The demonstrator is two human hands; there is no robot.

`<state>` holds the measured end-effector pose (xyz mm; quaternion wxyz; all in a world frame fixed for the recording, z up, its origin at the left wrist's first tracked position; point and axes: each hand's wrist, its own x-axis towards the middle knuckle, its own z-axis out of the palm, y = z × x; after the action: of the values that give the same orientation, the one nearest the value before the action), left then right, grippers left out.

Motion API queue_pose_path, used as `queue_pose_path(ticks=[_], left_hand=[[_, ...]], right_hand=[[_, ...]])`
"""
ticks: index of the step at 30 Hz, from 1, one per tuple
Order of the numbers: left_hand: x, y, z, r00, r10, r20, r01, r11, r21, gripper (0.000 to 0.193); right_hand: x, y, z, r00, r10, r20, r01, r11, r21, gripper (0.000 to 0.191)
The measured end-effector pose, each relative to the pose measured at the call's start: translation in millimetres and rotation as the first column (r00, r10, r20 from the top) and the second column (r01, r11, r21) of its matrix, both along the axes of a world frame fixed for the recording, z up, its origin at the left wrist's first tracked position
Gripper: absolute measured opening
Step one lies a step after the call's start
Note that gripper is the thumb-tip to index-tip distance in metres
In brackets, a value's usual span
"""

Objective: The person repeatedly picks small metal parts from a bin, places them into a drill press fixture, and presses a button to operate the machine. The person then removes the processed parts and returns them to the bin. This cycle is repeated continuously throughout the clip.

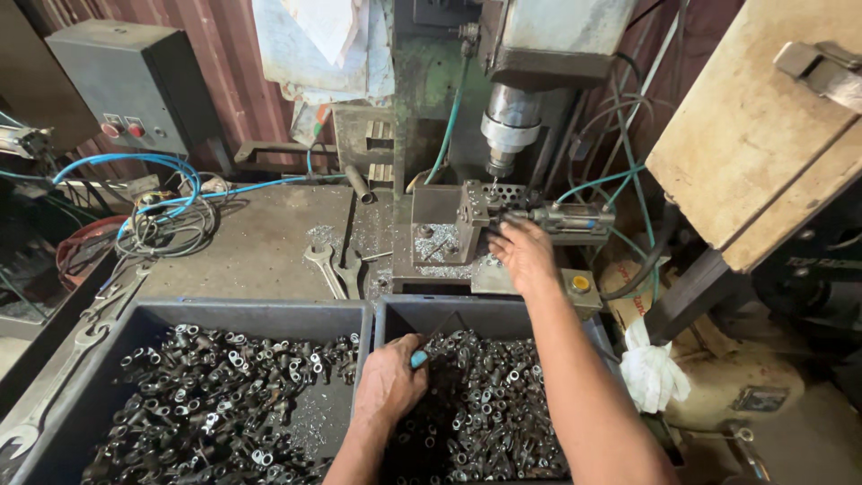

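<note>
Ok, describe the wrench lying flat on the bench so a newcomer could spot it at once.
Start at the drill press at the back of the metal bench. Left of its fixture, just beyond the two grey bins of small metal parts, lies an open-ended wrench. Unlike the long wrenches along the bin's left edge, it is short, pale and lies alone on the bare benchtop.

The scene is moderately lit by soft light from above and the right, which falls brightest on the pale wooden panel (754,135) and the white rag (654,373). The left edge and lower right corner sink into deep shadow. Small glints sparkle off the metal parts in the two grey bins (373,310). Focus is fairly sharp at the centre; wide-angle distortion bends and stretches lines toward the edges.
</note>
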<state>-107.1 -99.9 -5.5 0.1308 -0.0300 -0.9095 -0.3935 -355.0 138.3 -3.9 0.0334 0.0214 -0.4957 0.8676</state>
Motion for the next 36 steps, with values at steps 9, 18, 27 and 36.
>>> queue_pose_path(ticks=[9, 18, 27, 36], left_hand=[[-2.6, 1.9, -4.7, 0.999, 0.002, -0.035, -0.004, 0.999, -0.041, 0.03], [-3.1, 2.1, -9.1, 0.999, 0.002, -0.054, -0.004, 0.999, -0.047, 0.034], [-1.0, 5.2, -7.8, 1.0, 0.025, 0.005, -0.025, 0.993, -0.114, 0.034], [0.3, 8.0, -7.2, 0.998, 0.033, 0.059, -0.022, 0.984, -0.179, 0.03]], right_hand=[[82.0, 6.9, 36.2, 0.991, 0.004, -0.137, 0.082, 0.785, 0.615, 0.047], [181.5, 73.3, 62.3, 0.788, -0.09, -0.609, 0.605, -0.072, 0.793, 0.044], [185.3, 79.3, 53.3, 0.821, -0.071, -0.566, 0.557, -0.114, 0.822, 0.045], [245.0, 59.3, 84.6, 0.794, 0.048, -0.605, 0.604, 0.041, 0.796, 0.089]])
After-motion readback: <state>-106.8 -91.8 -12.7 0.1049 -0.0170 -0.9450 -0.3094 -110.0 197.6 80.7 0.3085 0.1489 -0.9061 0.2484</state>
